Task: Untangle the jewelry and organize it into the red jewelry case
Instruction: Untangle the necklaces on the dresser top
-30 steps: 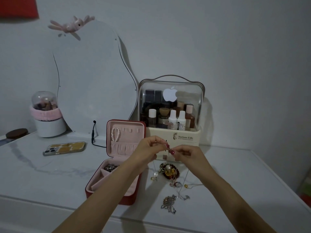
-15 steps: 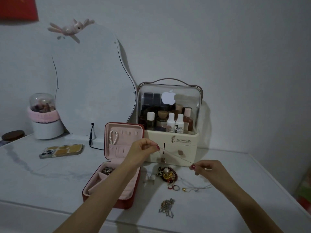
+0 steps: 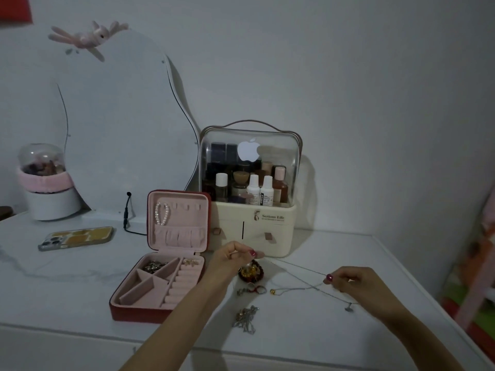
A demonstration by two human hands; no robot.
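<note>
The red jewelry case (image 3: 128, 311) lies open on the white table, its pink lid upright with a pearl bracelet (image 3: 162, 213) hung inside. My left hand (image 3: 230, 259) pinches one end of a thin silver necklace chain (image 3: 297, 267), and my right hand (image 3: 356, 285) pinches it further along, so it runs taut between them. A small pendant (image 3: 349, 307) hangs below my right hand. A red bead bracelet with gold pieces (image 3: 251, 271), rings (image 3: 251, 290), a gold-bead chain (image 3: 292, 290) and a tangled silver chain (image 3: 246, 318) lie on the table.
A cream cosmetics organizer (image 3: 251, 226) with a clear dome stands just behind my hands. A wavy mirror (image 3: 120, 129) leans on the wall, with a phone (image 3: 76, 238), a black cable (image 3: 127, 215) and a white pot with a pink band (image 3: 45, 188) to the left.
My hands have drawn apart, the right one going right and down, stretching the thin chain between them. The view has dipped a little.
</note>
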